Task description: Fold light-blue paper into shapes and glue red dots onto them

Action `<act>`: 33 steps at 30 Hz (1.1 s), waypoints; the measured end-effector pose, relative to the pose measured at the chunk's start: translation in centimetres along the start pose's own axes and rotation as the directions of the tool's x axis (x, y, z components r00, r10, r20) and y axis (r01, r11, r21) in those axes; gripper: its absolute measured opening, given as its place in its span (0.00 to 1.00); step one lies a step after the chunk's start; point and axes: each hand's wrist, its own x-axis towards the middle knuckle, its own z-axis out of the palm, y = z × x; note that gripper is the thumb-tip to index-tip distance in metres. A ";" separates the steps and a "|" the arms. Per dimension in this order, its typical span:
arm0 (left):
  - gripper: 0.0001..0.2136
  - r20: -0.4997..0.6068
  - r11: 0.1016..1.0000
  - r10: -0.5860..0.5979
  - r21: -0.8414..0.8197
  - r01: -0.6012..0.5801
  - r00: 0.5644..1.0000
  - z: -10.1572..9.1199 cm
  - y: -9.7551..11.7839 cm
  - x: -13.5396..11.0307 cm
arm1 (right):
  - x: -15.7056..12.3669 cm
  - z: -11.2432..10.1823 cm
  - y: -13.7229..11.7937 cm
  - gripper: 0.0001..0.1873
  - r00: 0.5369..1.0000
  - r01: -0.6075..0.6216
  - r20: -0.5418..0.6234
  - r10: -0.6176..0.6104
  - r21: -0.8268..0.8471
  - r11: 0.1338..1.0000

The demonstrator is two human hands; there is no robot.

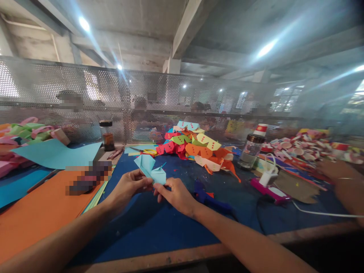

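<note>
Between my two hands is a folded light-blue paper piece (pixel 148 167), with two wing-like flaps standing up. My left hand (pixel 135 184) pinches its lower left edge between thumb and fingers. The lower right part is gripped by my right hand (pixel 172 192), its thumb pressed close to the left one. A blue glue gun (pixel 212 199) lies on the table just right of my right hand. Beyond the paper sit yellow-handled scissors (pixel 149 151). A pile of folded, dotted paper pieces (pixel 199 146) in several colours lies at the back.
Orange paper sheets (pixel 42 206) and a light-blue sheet (pixel 58 153) cover the left side. Glass jars stand at the back left (pixel 107 138) and right (pixel 250 151). A magenta power strip (pixel 270 190) with a cable lies right, near paper cups (pixel 301 146) and another person's arm (pixel 345 185). Behind rises a perforated metal screen (pixel 170 94).
</note>
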 end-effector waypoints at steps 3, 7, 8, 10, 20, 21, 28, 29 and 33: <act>0.14 -0.064 1.000 -0.005 -0.025 0.004 0.998 -0.2 0.0 0.1 | 0.0 0.1 0.1 0.21 1.000 0.001 0.004 -0.001 -0.017 1.000; 0.15 -0.114 1.000 0.000 -0.029 -0.003 0.993 -0.5 -0.1 0.2 | -0.1 0.1 -0.1 0.20 1.000 -0.006 0.013 0.007 -0.022 1.000; 0.16 -0.116 1.000 -0.002 -0.028 -0.002 0.993 -0.6 -0.1 0.2 | -0.1 0.1 -0.1 0.20 1.000 -0.008 0.016 0.009 -0.018 1.000; 0.16 -0.118 1.000 -0.008 -0.026 0.005 0.993 -0.6 -0.1 0.2 | -0.2 0.0 -0.2 0.18 1.000 -0.015 0.023 0.015 -0.009 1.000; 0.17 -0.127 0.999 -0.040 -0.038 0.036 0.991 -0.7 -0.2 0.4 | -0.1 0.1 -0.3 0.19 1.000 -0.009 0.004 0.009 -0.010 1.000; 0.17 -0.130 0.999 -0.043 -0.039 0.038 0.991 -0.7 -0.2 0.4 | -0.1 0.1 -0.2 0.20 1.000 -0.015 0.007 0.015 0.002 1.000; 0.17 -0.150 0.997 -0.057 -0.051 0.049 0.987 -0.9 -0.1 0.4 | 0.0 0.1 0.4 0.26 0.999 -0.035 0.020 0.033 0.079 0.996; 0.17 -0.150 0.997 -0.059 -0.054 0.051 0.987 -0.9 -0.1 0.5 | 0.0 0.1 0.4 0.27 0.999 -0.033 0.013 0.032 0.079 0.996; 0.17 -0.147 0.997 -0.060 -0.060 0.052 0.987 -1.0 -0.2 0.5 | 0.0 0.1 0.3 0.29 1.000 -0.022 0.008 0.022 0.079 0.997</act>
